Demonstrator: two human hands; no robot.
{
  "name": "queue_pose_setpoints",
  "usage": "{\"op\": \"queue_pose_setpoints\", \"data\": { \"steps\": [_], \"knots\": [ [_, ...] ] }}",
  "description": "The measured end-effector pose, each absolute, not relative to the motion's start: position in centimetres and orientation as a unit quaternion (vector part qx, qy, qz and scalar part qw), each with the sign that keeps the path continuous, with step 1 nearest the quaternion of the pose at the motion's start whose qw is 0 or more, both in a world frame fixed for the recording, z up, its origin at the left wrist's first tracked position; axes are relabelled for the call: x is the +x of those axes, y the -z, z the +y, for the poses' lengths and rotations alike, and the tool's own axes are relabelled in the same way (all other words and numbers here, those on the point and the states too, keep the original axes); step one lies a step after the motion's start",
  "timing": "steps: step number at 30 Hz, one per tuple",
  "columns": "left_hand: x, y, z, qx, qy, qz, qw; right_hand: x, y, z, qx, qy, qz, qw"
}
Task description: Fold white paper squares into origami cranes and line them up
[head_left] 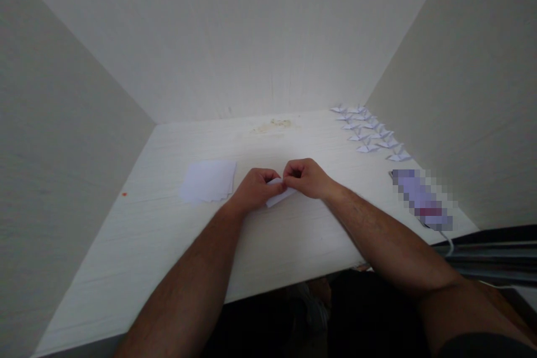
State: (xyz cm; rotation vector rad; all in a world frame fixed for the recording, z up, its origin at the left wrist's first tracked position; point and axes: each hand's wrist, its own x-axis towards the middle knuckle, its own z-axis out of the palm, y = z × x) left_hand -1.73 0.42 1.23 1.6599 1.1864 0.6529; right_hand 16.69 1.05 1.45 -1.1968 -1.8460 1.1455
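Observation:
A small folded piece of white paper (277, 198) is held between both hands over the middle of the table. My left hand (259, 189) grips its left side, with the thumb lying along the upper edge. On the other side my right hand (308, 178) pinches the paper with thumb and index finger, close to the left thumb. The fingertips cover part of the paper, so its exact folds cannot be made out. To the left of my left hand lies a stack of white paper sheets (208, 180).
Several folded white paper cranes (367, 147) stand in rows at the back right of the table (168, 257). A phone (422, 198), its screen blurred out, lies at the right with a white cable (450, 243). Walls enclose the table at the back and both sides.

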Motion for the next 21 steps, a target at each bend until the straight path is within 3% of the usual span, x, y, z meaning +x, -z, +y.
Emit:
{"op": "queue_pose_setpoints", "data": {
  "steps": [21],
  "knots": [
    [-1.56, -1.62, -0.02, 0.649, -0.277, 0.507, 0.494, 16.66, -1.79, 0.99, -0.468, -0.432, -0.683, 0.358]
  ]
}}
